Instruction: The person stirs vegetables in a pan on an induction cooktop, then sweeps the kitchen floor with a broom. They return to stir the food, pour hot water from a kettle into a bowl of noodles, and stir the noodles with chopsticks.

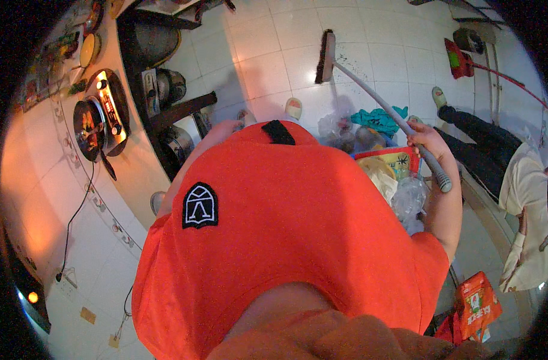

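Observation:
A push broom with a grey handle slants across the right half of the view. My right hand (424, 139) is closed around the upper part of the broom handle (386, 104), whose grip end rests near my forearm. The broom head (326, 56), with dark bristles, stands on the white tiled floor (296, 58) beside small dark debris (346, 60). My left hand (228, 129) is low at my left side, near the shelves under the counter; its fingers are partly hidden by my orange shirt (292, 216), and nothing held can be made out.
On the left counter (136, 180) a pan of food (88, 128) sits by a lit induction cooker (108, 108). Pots (170, 85) fill shelves below. Bags and a teal cloth (379, 119) lie right of me. Another person (485, 139) stands at right, near a red long-handled dustpan (458, 63).

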Tool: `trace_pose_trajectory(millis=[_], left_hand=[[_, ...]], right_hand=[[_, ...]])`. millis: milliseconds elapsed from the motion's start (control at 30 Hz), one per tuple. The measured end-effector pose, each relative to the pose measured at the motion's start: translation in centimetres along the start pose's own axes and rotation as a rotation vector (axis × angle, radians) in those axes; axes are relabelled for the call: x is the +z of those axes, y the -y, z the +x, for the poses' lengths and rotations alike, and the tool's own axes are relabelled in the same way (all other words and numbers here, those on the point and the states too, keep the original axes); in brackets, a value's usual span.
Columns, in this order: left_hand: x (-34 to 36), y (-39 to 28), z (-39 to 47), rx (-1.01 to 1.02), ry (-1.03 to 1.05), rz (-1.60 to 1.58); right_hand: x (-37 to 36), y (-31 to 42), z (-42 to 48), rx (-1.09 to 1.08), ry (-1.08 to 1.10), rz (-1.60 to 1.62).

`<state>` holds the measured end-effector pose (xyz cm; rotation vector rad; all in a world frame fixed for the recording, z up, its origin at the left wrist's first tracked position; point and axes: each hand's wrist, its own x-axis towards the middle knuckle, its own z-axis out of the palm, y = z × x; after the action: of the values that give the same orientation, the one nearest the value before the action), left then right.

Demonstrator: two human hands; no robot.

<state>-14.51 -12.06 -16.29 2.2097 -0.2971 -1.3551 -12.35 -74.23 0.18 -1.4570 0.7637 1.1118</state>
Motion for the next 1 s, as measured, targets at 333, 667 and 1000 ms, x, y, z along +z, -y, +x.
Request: trace_pose_trajectory(millis=[333, 667, 1000], left_hand=[[1.1, 0.9, 0.7, -0.011, -0.015, 0.0], [-0.8, -2.1, -0.4, -0.049, 0.044, 0.005], [3.2, 4.6, 3.0, -0.001, -0.052, -0.024]], right_hand=[[6.2, 0.6, -5.0, 0.04, 0.03, -0.037], [6.7, -1.2, -0.3, 0.046, 0.061, -0.323], [4.3, -0.9, -4.0, 0.007, 0.006, -0.121]])
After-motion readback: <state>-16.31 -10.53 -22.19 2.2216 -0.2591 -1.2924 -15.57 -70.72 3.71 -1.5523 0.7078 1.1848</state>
